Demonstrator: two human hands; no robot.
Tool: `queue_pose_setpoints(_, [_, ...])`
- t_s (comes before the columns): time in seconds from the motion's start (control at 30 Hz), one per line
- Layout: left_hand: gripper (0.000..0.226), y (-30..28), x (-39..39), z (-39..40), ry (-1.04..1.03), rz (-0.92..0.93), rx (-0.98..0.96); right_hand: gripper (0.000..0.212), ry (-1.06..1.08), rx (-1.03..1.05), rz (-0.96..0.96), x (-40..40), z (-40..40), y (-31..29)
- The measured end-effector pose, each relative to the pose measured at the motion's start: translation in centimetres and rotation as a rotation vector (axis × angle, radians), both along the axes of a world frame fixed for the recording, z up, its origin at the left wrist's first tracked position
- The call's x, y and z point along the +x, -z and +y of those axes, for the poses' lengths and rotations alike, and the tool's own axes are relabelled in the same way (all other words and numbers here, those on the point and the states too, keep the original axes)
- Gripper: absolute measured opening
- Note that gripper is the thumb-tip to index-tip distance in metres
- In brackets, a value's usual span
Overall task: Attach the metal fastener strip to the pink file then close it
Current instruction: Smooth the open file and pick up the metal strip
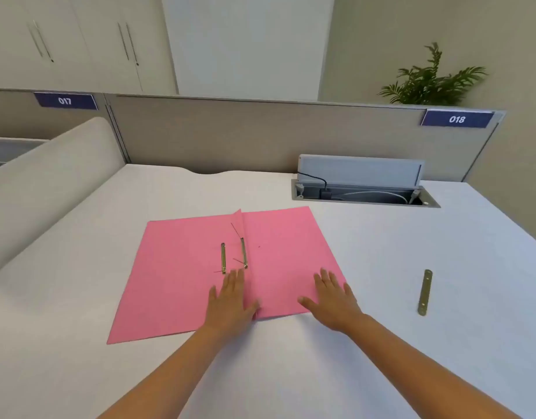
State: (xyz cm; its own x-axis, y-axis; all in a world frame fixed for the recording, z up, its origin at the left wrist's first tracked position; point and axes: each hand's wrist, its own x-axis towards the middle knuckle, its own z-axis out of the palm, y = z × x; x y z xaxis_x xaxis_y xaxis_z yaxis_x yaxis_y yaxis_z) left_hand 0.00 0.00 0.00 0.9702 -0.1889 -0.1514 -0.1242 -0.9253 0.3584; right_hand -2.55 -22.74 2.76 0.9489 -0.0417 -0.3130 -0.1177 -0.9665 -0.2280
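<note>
The pink file [176, 276] lies open and flat on the white desk. Two brass fastener pieces rest near its centre fold: one strip [223, 257] on the left flap and another [244, 253] along the fold, with thin prongs sticking out. A separate brass strip with holes [425, 292] lies on the desk to the right of the file. My left hand [232, 300] lies flat on the fold near the front edge, fingers spread. My right hand [331, 296] presses flat on the right flap's front corner. Neither hand holds anything.
A cable box with its lid raised [363, 189] is sunk into the desk behind the file, cables inside. A grey partition [260, 131] bounds the back, and a padded divider [49, 182] runs along the left side. A plant [430, 80] stands beyond the partition.
</note>
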Motion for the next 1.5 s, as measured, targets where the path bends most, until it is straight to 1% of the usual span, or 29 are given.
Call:
queue_pose_setpoints(0.13, [0.072,0.7,0.0,0.0,0.058,0.039,0.121,0.083,-0.004,-0.039,0.052,-0.5,-0.4,0.7])
queue_pose_setpoints(0.37, [0.075,1.0,-0.4,-0.8,0.073,0.045,0.136,0.085,0.027,-0.059,0.043,-1.3,-0.5,1.0])
queue_pose_setpoints(0.83, [0.074,1.1,-4.2,-3.1,0.211,0.065,0.137,0.086,0.160,-0.052,0.040,-8.1,-2.5,2.0])
queue_pose_setpoints(0.97, [0.074,1.3,-5.0,-3.4,0.230,0.064,0.125,0.087,0.181,-0.070,0.047,-8.8,-2.5,2.0])
queue_pose_setpoints(1.03, [0.073,0.8,-4.6,-3.2,0.233,0.092,0.066,0.085,0.206,-0.066,0.039,-8.0,-2.5,1.6])
queue_pose_setpoints(1.1, [0.061,0.1,-3.7,-2.8,0.177,0.057,-0.076,0.083,0.241,-0.059,0.004,-6.4,-2.7,1.1])
queue_pose_setpoints(1.17, [0.040,-0.4,-2.5,-2.0,0.053,-0.097,-0.220,0.086,0.252,-0.032,-0.020,-4.5,-2.8,0.6])
queue_pose_setpoints(1.2, [0.035,-0.6,-1.8,-1.5,-0.001,-0.177,-0.228,0.089,0.245,-0.017,-0.018,-3.6,-2.8,0.5])
queue_pose_setpoints(1.23, [0.037,-0.6,-1.1,-1.1,-0.034,-0.221,-0.190,0.092,0.234,-0.006,-0.009,-2.8,-2.9,0.4])
queue_pose_setpoints(1.27, [0.046,-0.4,-0.5,-0.7,-0.048,-0.217,-0.120,0.095,0.220,0.000,0.006,-2.1,-2.9,0.4])
queue_pose_setpoints(1.33, [0.070,-0.1,0.4,-0.1,-0.052,-0.103,0.020,0.101,0.196,0.015,0.048,-0.9,-2.9,0.5])
queue_pose_setpoints(1.37, [0.080,0.1,0.7,0.0,-0.051,-0.029,0.061,0.104,0.186,0.022,0.072,-0.6,-3.0,0.6])
queue_pose_setpoints(1.43, [0.093,0.1,1.0,0.0,-0.036,0.082,0.121,0.106,0.171,0.021,0.109,-0.2,-3.1,0.8])
queue_pose_setpoints(1.5, [0.101,-0.2,1.2,0.0,-0.020,0.125,0.181,0.107,0.165,0.011,0.123,-0.1,-3.3,0.9])
